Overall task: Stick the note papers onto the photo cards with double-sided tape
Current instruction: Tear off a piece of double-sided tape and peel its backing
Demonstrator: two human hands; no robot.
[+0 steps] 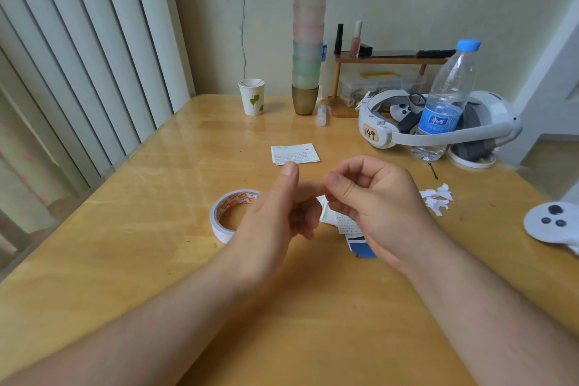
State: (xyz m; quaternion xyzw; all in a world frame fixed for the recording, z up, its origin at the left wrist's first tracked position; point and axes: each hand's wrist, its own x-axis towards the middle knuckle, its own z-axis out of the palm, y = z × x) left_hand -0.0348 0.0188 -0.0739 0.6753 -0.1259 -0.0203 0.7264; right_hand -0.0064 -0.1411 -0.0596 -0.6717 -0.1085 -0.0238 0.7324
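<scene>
Above the middle of the wooden table (131, 260), the right hand (382, 207) holds a small printed white note paper with a blue-edged photo card (360, 243) beneath; its thumb and forefinger pinch at the left hand (279, 210), whose fingers are loosely curled with the thumb up, and I cannot tell whether it grips anything. The white double-sided tape roll with orange print inside (227, 213) lies just left of them. Another printed note paper (294, 152) lies towards the far edge.

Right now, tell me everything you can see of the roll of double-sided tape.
The roll of double-sided tape is a ring with a white outer band and a cardboard core printed in orange and red. It lies flat on its side on the wooden table, hole facing up, left of centre. Its right edge is hidden behind the left hand, so whether the hand touches it cannot be told. No loose end is visible. Nothing else appears to rest on it.
</scene>
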